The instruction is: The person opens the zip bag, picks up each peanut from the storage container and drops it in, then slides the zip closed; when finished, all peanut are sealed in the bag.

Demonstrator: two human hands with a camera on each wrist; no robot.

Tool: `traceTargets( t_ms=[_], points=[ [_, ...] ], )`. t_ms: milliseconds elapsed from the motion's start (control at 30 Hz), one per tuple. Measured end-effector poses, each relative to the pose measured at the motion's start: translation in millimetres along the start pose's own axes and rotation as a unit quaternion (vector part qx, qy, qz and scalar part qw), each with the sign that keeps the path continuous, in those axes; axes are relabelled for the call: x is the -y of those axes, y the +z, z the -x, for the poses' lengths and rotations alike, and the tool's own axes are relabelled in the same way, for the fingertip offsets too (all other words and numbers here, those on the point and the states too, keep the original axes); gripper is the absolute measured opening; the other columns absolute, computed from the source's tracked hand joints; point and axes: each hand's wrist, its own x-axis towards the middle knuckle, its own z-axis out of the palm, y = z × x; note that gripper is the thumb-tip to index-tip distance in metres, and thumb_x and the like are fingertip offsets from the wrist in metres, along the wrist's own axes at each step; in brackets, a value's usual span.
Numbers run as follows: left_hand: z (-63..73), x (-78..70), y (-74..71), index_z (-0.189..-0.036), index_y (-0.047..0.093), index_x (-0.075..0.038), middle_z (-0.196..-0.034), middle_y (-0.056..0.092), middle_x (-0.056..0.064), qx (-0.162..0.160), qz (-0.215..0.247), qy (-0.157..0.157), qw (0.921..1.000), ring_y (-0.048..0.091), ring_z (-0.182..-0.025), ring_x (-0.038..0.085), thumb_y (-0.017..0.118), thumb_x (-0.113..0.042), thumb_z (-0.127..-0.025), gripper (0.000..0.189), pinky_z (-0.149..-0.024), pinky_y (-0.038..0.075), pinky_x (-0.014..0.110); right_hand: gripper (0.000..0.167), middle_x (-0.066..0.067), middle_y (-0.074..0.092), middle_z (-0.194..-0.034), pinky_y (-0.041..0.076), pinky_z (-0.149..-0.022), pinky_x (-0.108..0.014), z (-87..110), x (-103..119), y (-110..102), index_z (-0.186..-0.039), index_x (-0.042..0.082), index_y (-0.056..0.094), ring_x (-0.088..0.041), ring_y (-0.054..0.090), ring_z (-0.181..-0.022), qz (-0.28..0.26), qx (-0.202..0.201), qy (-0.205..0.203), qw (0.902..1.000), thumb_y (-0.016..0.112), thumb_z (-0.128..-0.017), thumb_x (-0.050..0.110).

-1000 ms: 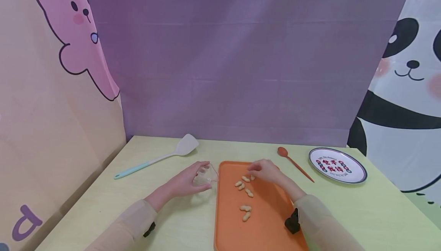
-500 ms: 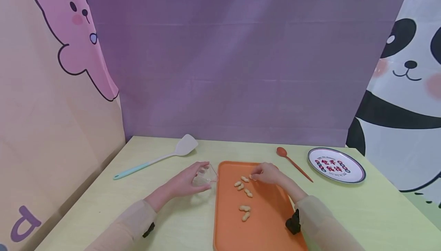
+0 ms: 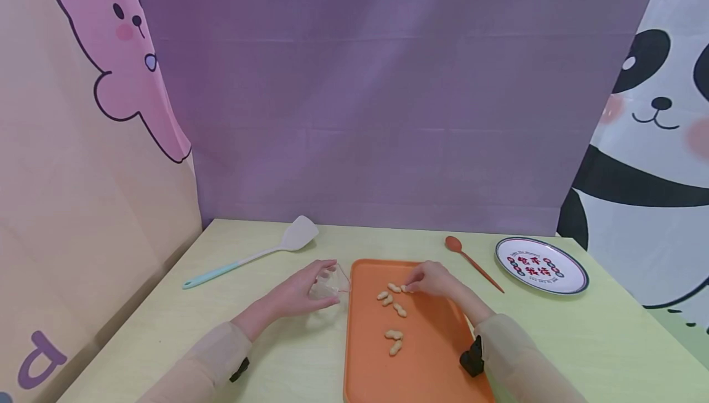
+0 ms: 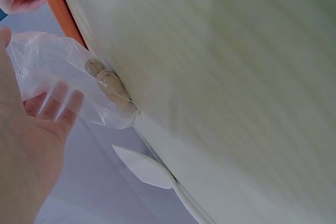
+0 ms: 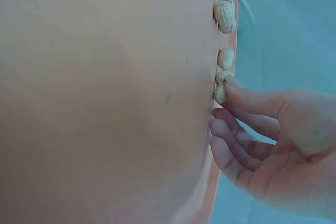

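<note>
My left hand (image 3: 301,292) holds a clear plastic bag (image 3: 327,285) at the left edge of the orange tray (image 3: 423,366). In the left wrist view, its fingers are seen through the film, and a peanut (image 4: 111,85) lies inside the bag near the table. Over the tray's far part, my right hand (image 3: 434,280) pinches a peanut (image 5: 220,90) between thumb and index finger, low at the tray surface. The other fingers of that hand are bent, their tips near the tray. Several more peanuts (image 3: 399,309) are scattered across the tray's left half.
A spatula (image 3: 260,254) with a pale blue handle lies at the back left of the table. Behind and right of the tray are a reddish-brown spoon (image 3: 471,260) and a white plate (image 3: 540,289) with red characters. A purple cloth (image 3: 354,114) hangs behind the table.
My right hand has shifted slightly right and down, its thumb and index finger coming together on the peanut, which has turned a little. My left hand and the bag have stayed in place.
</note>
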Motion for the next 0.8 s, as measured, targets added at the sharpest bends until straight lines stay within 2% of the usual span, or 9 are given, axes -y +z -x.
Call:
traceTargets(
  t_ms=[433, 800],
  points=[
    [-2.4, -0.2, -0.6, -0.143, 0.033, -0.012, -0.138, 0.047, 0.001, 0.002, 0.003, 0.003, 1.0000, 0.050, -0.122, 0.016, 0.066, -0.045, -0.084, 0.075, -0.101, 0.043, 0.037, 0.011, -0.003, 0.067, -0.079, 0.043, -0.060, -0.027, 1.6, 3.6, -3.6, -0.084, 0.005, 0.071, -0.013, 0.052, -0.068, 0.002, 0.007, 0.016, 0.9998, 0.070, -0.083, 0.016],
    [-1.3, -3.3, -2.0, -0.143, 0.033, -0.014, -0.138, 0.047, 0.001, 0.002, 0.010, 0.000, 1.0000, 0.050, -0.122, 0.016, 0.067, -0.044, -0.084, 0.075, -0.102, 0.042, 0.039, 0.015, -0.003, 0.067, -0.079, 0.046, -0.059, -0.027, 1.6, 18.0, -5.9, -0.085, 0.004, 0.070, -0.011, 0.055, -0.067, -0.014, -0.033, -0.018, 0.9992, 0.068, -0.085, 0.019]
  ],
)
